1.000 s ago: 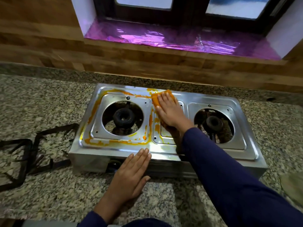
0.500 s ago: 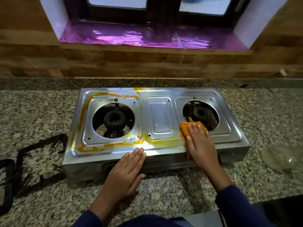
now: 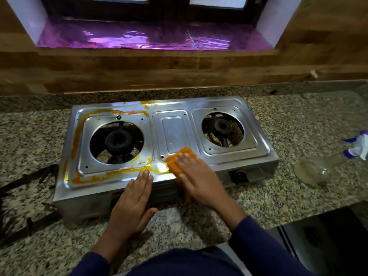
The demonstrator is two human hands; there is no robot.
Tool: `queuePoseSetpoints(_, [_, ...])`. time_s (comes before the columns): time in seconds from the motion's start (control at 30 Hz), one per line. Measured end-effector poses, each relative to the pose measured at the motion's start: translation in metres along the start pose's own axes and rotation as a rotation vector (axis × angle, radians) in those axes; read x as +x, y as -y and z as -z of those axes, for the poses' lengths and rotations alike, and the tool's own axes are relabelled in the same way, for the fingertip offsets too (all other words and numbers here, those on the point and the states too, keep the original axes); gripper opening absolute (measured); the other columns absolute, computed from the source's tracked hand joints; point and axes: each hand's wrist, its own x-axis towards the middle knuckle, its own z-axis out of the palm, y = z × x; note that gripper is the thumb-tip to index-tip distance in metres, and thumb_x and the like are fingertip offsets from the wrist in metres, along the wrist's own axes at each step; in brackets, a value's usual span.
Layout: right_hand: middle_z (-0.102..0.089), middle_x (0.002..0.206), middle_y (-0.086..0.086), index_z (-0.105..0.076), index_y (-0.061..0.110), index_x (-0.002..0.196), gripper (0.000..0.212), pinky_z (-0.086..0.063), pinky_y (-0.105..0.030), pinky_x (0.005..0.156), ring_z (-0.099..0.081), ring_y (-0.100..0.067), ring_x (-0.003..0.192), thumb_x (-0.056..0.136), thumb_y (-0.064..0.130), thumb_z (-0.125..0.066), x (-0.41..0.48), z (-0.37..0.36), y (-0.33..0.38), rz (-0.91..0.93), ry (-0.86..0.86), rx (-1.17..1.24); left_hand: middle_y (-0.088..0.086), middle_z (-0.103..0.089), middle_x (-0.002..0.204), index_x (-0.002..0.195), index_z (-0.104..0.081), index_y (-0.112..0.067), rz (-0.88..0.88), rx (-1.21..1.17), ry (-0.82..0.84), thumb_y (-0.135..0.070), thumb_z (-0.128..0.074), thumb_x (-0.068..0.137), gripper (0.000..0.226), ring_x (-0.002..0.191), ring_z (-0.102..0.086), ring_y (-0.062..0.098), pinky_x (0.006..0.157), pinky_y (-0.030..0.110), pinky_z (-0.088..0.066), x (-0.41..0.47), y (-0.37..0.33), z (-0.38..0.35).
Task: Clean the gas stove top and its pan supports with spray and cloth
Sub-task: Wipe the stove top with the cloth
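Observation:
A steel two-burner gas stove (image 3: pixel 235 152) sits on the granite counter with both pan supports off. Orange-yellow smears (image 3: pixel 119 172) ring the left burner plate; the middle and right parts look shiny. My right hand (image 3: pixel 197 176) presses a folded orange cloth (image 3: pixel 179 159) flat on the stove's front edge, just below the middle panel. My left hand (image 3: pixel 135 198) lies flat and open against the stove's front edge, fingers together, holding nothing. The black pan supports (image 3: pixel 23 188) lie on the counter to the left.
A clear spray bottle (image 3: pixel 322 168) with a blue and white trigger lies on its side at the right of the counter. A wooden wall panel and a window sill lined with purple foil run behind the stove. The counter's front edge is near my body.
My right hand slid the cloth from the stove's back middle down to the front right, then left along the front edge. My left hand stayed on the front edge. The view shifted right.

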Motion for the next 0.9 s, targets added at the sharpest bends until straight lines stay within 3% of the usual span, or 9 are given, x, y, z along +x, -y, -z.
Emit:
queuePoseSetpoints(0.07, [-0.034,0.157,0.003,-0.038,0.022,0.151,0.054,-0.020,-0.041,0.122,-0.022,-0.010,0.148,0.102,0.042,-0.031,-0.029,0.018,-0.041,-0.169,-0.083,0.005,0.023,-0.027,0.157,0.147,-0.033,0.005,-0.002,0.016,0.016,-0.052,-0.025,0.102,0.073,0.147,-0.025,0.032,0.120,0.044,-0.020,0.000,-0.001,0.000])
queuePoseSetpoints(0.17, [-0.031,0.158,0.000,-0.035,0.020,0.152,0.056,-0.019,-0.046,0.122,-0.023,-0.018,0.149,0.102,0.044,-0.026,-0.051,0.049,-0.100,-0.457,-0.158,-0.023,0.021,-0.028,0.157,0.145,-0.037,0.005,0.002,0.038,0.023,-0.051,-0.026,0.102,0.072,0.147,-0.025,0.031,0.121,0.043,-0.018,0.001,-0.001,-0.001])
queuePoseSetpoints(0.27, [-0.035,0.157,-0.010,-0.035,0.011,0.152,0.065,-0.019,-0.048,0.122,-0.025,-0.024,0.149,0.100,0.047,-0.019,-0.044,0.059,-0.123,-0.533,-0.153,-0.109,0.020,-0.029,0.157,0.145,-0.038,0.004,0.052,0.035,0.023,-0.052,-0.027,0.102,0.072,0.147,-0.026,0.031,0.120,0.044,-0.020,0.002,-0.006,-0.002])
queuePoseSetpoints(0.37, [-0.029,0.160,-0.006,-0.030,0.013,0.153,0.060,-0.017,-0.046,0.123,-0.021,-0.022,0.150,0.102,0.042,-0.024,-0.029,0.040,-0.089,-0.435,-0.132,-0.112,0.020,-0.030,0.157,0.144,-0.039,0.005,0.089,0.034,0.005,-0.052,-0.026,0.102,0.073,0.147,-0.027,0.031,0.119,0.047,-0.022,0.003,-0.010,-0.004])
queuePoseSetpoints(0.5, [-0.040,0.155,-0.010,-0.040,0.010,0.149,0.057,-0.013,-0.040,0.124,-0.032,-0.026,0.146,0.100,0.037,-0.032,0.004,0.004,-0.011,-0.067,-0.060,-0.028,0.022,-0.029,0.156,0.143,-0.038,0.008,0.121,0.040,-0.035,-0.052,-0.023,0.102,0.075,0.147,-0.026,0.031,0.120,0.046,-0.021,0.005,-0.016,-0.007])
queuePoseSetpoints(0.63, [-0.037,0.156,-0.016,-0.039,0.004,0.149,0.055,-0.006,-0.037,0.122,-0.028,-0.028,0.147,0.102,0.033,-0.040,0.048,-0.022,0.042,0.214,0.061,-0.026,0.018,-0.019,0.160,0.152,-0.020,0.002,0.186,-0.018,-0.077,-0.055,-0.021,0.101,0.076,0.149,-0.021,0.028,0.122,0.040,-0.016,0.002,-0.017,-0.009])
queuePoseSetpoints(0.8, [-0.038,0.156,-0.013,-0.040,0.007,0.149,0.051,-0.001,-0.028,0.120,-0.028,-0.025,0.148,0.103,0.029,-0.045,0.038,-0.001,0.005,0.348,0.128,0.068,0.023,-0.024,0.158,0.156,-0.010,-0.005,0.250,-0.041,-0.116,-0.056,-0.020,0.100,0.076,0.147,-0.025,0.032,0.121,0.043,-0.018,0.003,-0.022,-0.010])
queuePoseSetpoints(0.9, [-0.041,0.155,-0.007,-0.045,0.013,0.147,0.050,-0.002,-0.024,0.121,-0.028,-0.020,0.147,0.102,0.033,-0.043,0.008,0.020,-0.051,0.237,0.087,0.102,0.025,-0.028,0.156,0.155,-0.016,-0.005,0.280,-0.022,-0.105,-0.052,-0.021,0.101,0.071,0.145,-0.029,0.034,0.119,0.050,-0.022,0.006,-0.027,-0.009])
